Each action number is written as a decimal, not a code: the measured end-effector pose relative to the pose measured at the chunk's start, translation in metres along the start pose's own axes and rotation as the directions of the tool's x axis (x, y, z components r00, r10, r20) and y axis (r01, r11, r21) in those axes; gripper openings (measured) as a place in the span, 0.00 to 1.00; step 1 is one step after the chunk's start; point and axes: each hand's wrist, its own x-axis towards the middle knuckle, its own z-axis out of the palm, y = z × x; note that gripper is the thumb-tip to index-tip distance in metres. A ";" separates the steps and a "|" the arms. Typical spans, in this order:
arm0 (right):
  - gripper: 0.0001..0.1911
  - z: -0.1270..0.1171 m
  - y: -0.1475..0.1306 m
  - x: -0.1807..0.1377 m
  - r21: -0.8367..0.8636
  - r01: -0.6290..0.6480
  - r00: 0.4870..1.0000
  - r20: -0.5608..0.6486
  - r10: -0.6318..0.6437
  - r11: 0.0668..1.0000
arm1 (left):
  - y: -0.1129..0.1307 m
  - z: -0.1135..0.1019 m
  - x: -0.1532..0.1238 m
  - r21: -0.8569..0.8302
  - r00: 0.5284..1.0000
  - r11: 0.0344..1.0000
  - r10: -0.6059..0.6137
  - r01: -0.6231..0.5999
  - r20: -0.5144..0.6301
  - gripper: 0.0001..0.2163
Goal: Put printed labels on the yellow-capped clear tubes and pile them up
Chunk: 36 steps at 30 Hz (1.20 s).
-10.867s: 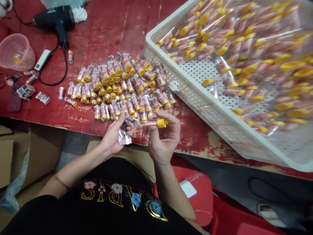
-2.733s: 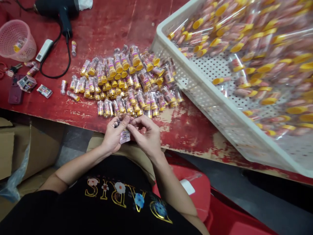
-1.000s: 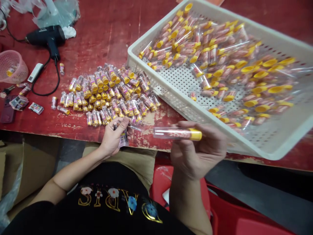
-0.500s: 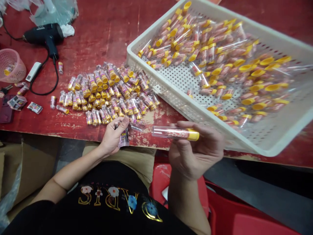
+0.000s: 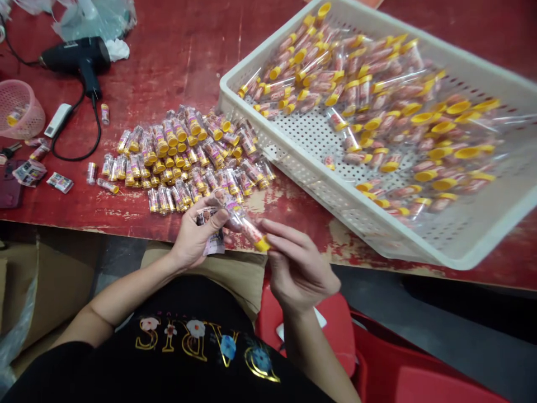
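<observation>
Just above the table's front edge, my left hand (image 5: pixel 195 235) is closed on printed plastic sleeves (image 5: pixel 215 242), with several bunched under the fingers. My right hand (image 5: pixel 300 266) pinches a clear tube (image 5: pixel 250 228) by its yellow cap; reddish print shows through its wall. The tube's far end meets a purple-printed sleeve at my left fingertips, and appears to be partly inside it. Beyond my hands lies a heap of small tubes (image 5: pixel 184 145) in purple-printed wrappers with yellow caps.
A white perforated crate (image 5: pixel 289 173) at right holds many unwrapped yellow-capped tubes. Far left are a black heat gun (image 5: pixel 78 59) with its cable, a pink basket (image 5: pixel 23 112), a white strip-shaped object (image 5: pixel 57 120) and loose sleeves (image 5: pixel 60 182). A red stool (image 5: pixel 335 330) stands below.
My right hand has moved left and the tube has swung round, so its clear end meets the sleeve at my left fingers. My left hand has stayed nearly in place.
</observation>
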 end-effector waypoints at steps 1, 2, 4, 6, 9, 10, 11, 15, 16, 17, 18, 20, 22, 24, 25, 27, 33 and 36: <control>0.25 0.003 -0.001 -0.003 0.011 -0.037 0.999 0.028 0.037 0.999 | 0.000 0.000 -0.001 -0.002 1.000 1.000 -0.003 0.003 -0.017 0.29; 0.25 0.006 -0.002 -0.005 0.010 -0.067 0.997 0.043 0.067 0.998 | -0.001 0.000 -0.002 -0.005 0.999 1.000 -0.010 0.010 -0.032 0.29; 0.27 0.012 -0.002 -0.007 -0.042 -0.082 0.996 0.041 0.083 0.996 | -0.003 0.001 -0.005 -0.008 0.999 0.999 -0.032 0.031 -0.033 0.28; 0.27 0.017 0.000 -0.007 -0.126 -0.048 0.999 0.011 0.050 0.991 | -0.004 0.001 -0.007 -0.007 0.999 0.999 -0.038 0.038 -0.011 0.28; 0.25 0.022 0.003 -0.005 -0.184 -0.021 0.999 -0.052 0.012 0.983 | -0.006 0.001 -0.011 0.011 1.000 1.000 -0.009 0.009 0.002 0.30; 0.25 0.023 0.004 -0.005 -0.185 -0.023 0.997 -0.071 0.010 0.982 | -0.006 0.001 -0.012 0.016 1.000 1.000 0.004 -0.004 0.000 0.31; 0.24 0.024 0.004 -0.004 -0.184 -0.028 0.996 -0.085 0.013 0.983 | -0.006 0.001 -0.013 0.023 1.000 1.000 0.012 -0.012 -0.001 0.31; 0.22 0.027 0.005 -0.003 -0.173 -0.042 0.994 -0.102 0.025 0.984 | -0.006 -0.001 -0.014 0.054 1.000 0.998 0.026 -0.026 -0.003 0.29; 0.22 0.028 0.005 -0.003 -0.173 -0.046 0.994 -0.107 0.028 0.984 | -0.006 -0.001 -0.014 0.060 0.999 0.998 0.032 -0.032 -0.004 0.28; 0.22 0.029 0.005 -0.003 -0.171 -0.050 0.993 -0.114 0.031 0.984 | -0.006 -0.002 -0.014 0.064 0.999 0.997 0.039 -0.039 -0.003 0.28; 0.22 0.029 0.006 -0.003 -0.169 -0.055 0.992 -0.121 0.034 0.984 | -0.007 -0.002 -0.014 0.066 0.999 0.997 0.048 -0.048 -0.002 0.27; 0.22 0.031 0.007 -0.004 -0.161 -0.059 0.991 -0.131 0.038 0.985 | -0.008 -0.003 -0.013 0.065 0.998 0.996 0.063 -0.063 0.002 0.26; 0.22 0.032 0.008 -0.004 -0.159 -0.056 0.990 -0.135 0.034 0.986 | -0.008 -0.004 -0.013 0.061 0.997 0.996 0.071 -0.072 0.006 0.26; 0.21 0.034 0.010 -0.005 -0.162 -0.050 0.990 -0.142 0.027 0.986 | -0.009 -0.006 -0.012 0.055 0.997 0.996 0.074 -0.074 0.008 0.26; 0.21 0.035 0.012 -0.004 -0.162 -0.048 0.989 -0.147 0.024 0.986 | -0.009 -0.006 -0.012 0.052 0.997 0.996 0.074 -0.074 0.009 0.26; 0.21 0.037 0.014 -0.004 -0.164 -0.044 0.988 -0.156 0.018 0.986 | -0.010 -0.008 -0.011 0.052 0.997 0.996 0.075 -0.076 0.011 0.26; 0.20 0.041 0.017 -0.007 -0.163 -0.058 0.987 -0.157 0.032 0.985 | -0.014 -0.012 -0.006 0.075 0.998 0.996 0.055 -0.055 -0.002 0.29; 0.20 0.043 0.021 -0.009 -0.138 -0.084 0.986 -0.153 0.062 0.987 | -0.015 -0.013 -0.006 0.048 0.998 0.998 0.044 -0.042 -0.043 0.30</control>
